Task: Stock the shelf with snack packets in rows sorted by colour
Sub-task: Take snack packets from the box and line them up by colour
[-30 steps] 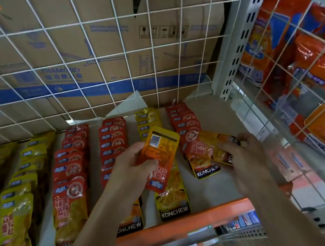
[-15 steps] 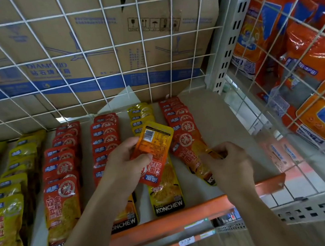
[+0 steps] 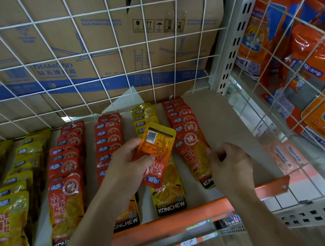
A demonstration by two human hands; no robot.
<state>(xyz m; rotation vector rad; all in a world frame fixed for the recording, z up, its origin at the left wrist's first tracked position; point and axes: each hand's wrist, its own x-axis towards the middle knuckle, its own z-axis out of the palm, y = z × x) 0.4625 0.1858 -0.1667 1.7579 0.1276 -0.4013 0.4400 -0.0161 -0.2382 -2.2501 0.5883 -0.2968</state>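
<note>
Hands first. Right hand (image 3: 230, 164) nearest, fingers (image 3: 211, 153) curled loose, resting on front red-orange foil snack packet (image 3: 197, 155) of far-right row, not pinching it I think. Left hand (image 3: 125, 170) pinches upside-down red packet, barcode side up (image 3: 155, 151), over yellow row (image 3: 144, 115). Long axis runs front-to-back. It's red, so guessing it goes right, onto grey shelf board (image 3: 220, 118).

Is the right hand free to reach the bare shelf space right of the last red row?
Probably yes. The right hand rests at the front packet of the rightmost red row, and the bare shelf board beside it shows nothing lying on it.
</note>
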